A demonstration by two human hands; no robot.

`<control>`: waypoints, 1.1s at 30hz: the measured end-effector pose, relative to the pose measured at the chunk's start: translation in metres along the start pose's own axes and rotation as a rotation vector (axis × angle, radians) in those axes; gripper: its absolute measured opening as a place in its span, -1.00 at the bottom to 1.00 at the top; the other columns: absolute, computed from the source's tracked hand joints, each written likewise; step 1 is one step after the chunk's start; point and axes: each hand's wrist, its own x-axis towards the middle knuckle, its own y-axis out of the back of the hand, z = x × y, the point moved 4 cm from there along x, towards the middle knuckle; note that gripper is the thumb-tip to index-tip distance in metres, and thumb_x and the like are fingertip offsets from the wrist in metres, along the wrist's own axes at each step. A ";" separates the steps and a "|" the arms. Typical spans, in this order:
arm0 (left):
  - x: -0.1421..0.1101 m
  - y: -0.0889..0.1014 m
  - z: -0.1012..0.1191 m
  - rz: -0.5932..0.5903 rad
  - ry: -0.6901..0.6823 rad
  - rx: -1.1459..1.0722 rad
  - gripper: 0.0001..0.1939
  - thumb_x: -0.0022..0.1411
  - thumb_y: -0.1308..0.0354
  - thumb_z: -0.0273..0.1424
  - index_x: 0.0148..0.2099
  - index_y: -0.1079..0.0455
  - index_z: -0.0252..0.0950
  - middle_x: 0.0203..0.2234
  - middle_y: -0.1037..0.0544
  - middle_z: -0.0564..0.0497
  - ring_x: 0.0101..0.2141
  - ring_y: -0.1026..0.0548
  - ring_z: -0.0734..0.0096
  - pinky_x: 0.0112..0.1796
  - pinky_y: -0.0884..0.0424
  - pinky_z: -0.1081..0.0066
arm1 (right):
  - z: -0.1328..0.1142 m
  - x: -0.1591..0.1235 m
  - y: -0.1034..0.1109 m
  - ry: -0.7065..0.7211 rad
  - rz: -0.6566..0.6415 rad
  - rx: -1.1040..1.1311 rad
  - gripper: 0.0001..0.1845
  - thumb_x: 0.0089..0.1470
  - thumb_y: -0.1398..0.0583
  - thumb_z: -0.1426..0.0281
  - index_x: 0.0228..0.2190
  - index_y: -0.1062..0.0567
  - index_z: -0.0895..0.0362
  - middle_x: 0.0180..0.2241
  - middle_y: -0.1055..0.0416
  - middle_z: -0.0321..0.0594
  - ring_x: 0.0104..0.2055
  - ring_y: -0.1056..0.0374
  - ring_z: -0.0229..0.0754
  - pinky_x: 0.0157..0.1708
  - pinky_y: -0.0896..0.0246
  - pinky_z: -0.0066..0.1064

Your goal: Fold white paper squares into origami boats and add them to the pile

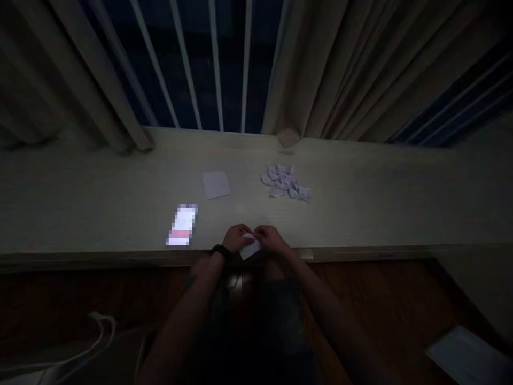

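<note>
Between my two hands, at the front edge of the pale ledge, is a small white sheet of paper point(249, 249). My left hand point(235, 238), with a dark band on its wrist, pinches the paper's left and upper part. The fingers of my right hand point(269, 238) are closed on its upper right corner. Both sets of fingertips nearly meet at the top of the sheet, and dim light hides the finer detail there. Farther back lie a flat square stack of paper point(216, 185) and, to its right, a cluster of several folded paper pieces point(285, 182).
A lit phone point(183, 225), its screen blurred out, lies left of my hands on the ledge point(360, 203). Behind stand a barred window point(200, 69) and curtains point(340, 64). A bag with white handles point(102, 326) is on the floor at lower left, a pale flat object point(471, 353) at lower right.
</note>
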 end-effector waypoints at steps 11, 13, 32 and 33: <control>-0.001 0.000 -0.002 -0.014 -0.009 0.108 -0.69 -0.15 -0.34 -0.34 -0.28 -0.48 -0.33 -0.39 -0.58 -0.04 -0.36 -0.51 0.30 -0.36 -0.38 0.40 | 0.000 -0.007 0.008 -0.039 -0.020 -0.054 -0.84 0.06 -0.15 0.41 -0.40 -0.55 0.16 -0.43 -0.51 -0.22 -0.39 -0.35 -0.23 -0.37 -0.12 -0.47; -0.002 0.001 0.002 -0.009 -0.047 0.176 -0.70 -0.10 -0.31 -0.28 -0.29 -0.50 -0.32 -0.38 -0.58 -0.04 -0.36 -0.51 0.30 -0.35 -0.36 0.40 | 0.003 -0.007 0.005 -0.054 0.002 -0.087 -0.85 0.06 -0.15 0.41 -0.40 -0.54 0.15 -0.43 -0.50 -0.22 -0.39 -0.35 -0.23 -0.38 -0.11 -0.48; -0.003 0.001 0.004 0.066 -0.050 0.209 -0.73 -0.02 -0.23 -0.21 -0.42 -0.53 -0.34 -0.54 -0.55 -0.03 -0.45 -0.45 0.36 -0.43 -0.27 0.44 | -0.003 -0.019 0.017 0.013 -0.150 -0.419 -0.79 0.03 -0.08 0.50 -0.37 -0.52 0.14 -0.32 -0.52 -0.14 -0.29 -0.37 -0.19 -0.32 -0.06 -0.48; -0.003 0.002 0.004 0.064 -0.047 0.197 -0.73 -0.03 -0.23 -0.21 -0.43 -0.53 -0.34 -0.54 -0.55 -0.03 -0.45 -0.45 0.36 -0.43 -0.27 0.44 | -0.001 -0.020 0.018 0.022 -0.151 -0.431 -0.80 0.02 -0.08 0.51 -0.38 -0.52 0.14 -0.33 -0.52 -0.15 -0.30 -0.37 -0.19 -0.33 -0.05 -0.47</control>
